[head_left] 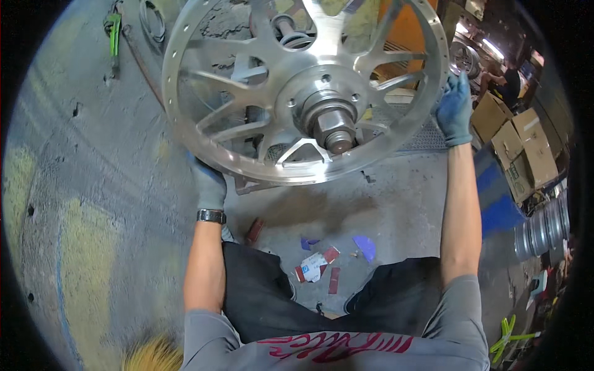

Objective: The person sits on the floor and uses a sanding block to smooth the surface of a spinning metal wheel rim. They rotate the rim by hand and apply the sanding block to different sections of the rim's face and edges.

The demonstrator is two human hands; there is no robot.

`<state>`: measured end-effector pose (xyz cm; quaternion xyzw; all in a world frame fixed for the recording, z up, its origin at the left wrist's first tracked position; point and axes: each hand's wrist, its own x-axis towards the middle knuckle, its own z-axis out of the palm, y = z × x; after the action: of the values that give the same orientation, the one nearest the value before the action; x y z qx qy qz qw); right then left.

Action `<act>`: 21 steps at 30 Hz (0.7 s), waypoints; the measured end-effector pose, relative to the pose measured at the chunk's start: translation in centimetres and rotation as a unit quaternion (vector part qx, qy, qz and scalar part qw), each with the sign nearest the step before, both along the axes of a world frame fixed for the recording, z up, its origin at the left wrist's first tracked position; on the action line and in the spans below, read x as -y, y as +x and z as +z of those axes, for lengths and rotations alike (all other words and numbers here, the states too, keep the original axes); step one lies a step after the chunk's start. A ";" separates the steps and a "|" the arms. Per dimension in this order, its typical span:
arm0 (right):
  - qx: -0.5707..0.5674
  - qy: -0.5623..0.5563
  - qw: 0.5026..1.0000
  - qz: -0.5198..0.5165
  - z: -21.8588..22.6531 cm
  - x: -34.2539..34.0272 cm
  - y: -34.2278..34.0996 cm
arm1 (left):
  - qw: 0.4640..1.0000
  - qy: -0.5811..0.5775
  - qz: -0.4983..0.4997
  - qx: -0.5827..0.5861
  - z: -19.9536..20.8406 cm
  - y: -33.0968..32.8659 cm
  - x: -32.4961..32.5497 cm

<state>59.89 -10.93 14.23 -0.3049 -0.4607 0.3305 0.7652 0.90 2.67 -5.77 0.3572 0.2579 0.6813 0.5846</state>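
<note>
A bare silver alloy wheel (330,52) with several spokes takes up the upper middle of the head view, tilted toward me. Through its hub passes a threaded shaft, and a large hex nut (334,128) sits over a collar on it. My left hand (209,184), in a blue and grey glove, holds the lower left of the rim; its fingertips are hidden behind the metal. At the right edge of the rim, my right hand (455,111), gloved alike, has its fingers curled against the outer side. Both arms reach forward, one to each side of the wheel.
Cardboard boxes (523,148) stand at the right over a blue drum (500,191), with stacked metal rims (541,229) below. Sandpaper scraps (317,266) lie between my feet. A green-handled tool (113,40) rests far left. Another person (508,83) sits at the far right.
</note>
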 end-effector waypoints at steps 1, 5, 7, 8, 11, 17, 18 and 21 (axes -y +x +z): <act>0.030 0.018 0.999 0.034 0.7 -0.4 -0.5 | 0.999 0.026 0.023 -0.040 0.1 -0.1 0.1; 0.077 -0.054 0.991 -0.092 2.5 -1.5 -4.3 | 0.999 -0.017 0.028 0.005 0.8 -0.1 1.3; 0.163 -0.023 0.969 -0.181 0.9 -1.8 -4.3 | 0.998 -0.041 0.025 0.029 0.5 -0.1 1.2; 0.153 -0.024 0.970 -0.188 0.1 -1.8 -4.2 | 0.999 -0.030 0.020 0.015 0.3 -0.2 1.1; 0.070 -0.035 0.983 -0.167 -0.8 -1.8 -6.4 | 0.999 -0.020 0.028 -0.013 -0.4 -0.4 1.2; 0.029 -0.030 0.982 -0.183 -4.3 -1.5 -6.9 | 0.999 -0.029 0.036 -0.016 1.6 0.9 2.4; 0.023 -0.021 0.984 -0.177 -5.0 -1.5 -6.2 | 0.999 -0.033 0.034 -0.002 1.5 1.1 2.4; 0.008 -0.010 0.989 -0.150 -8.7 -1.9 -4.2 | 0.999 -0.042 0.014 0.014 2.1 1.4 3.0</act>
<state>55.69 -9.04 5.50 -0.3807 -0.4123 0.2140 0.7995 2.30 -0.31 -3.63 0.3188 0.2828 0.6834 0.5928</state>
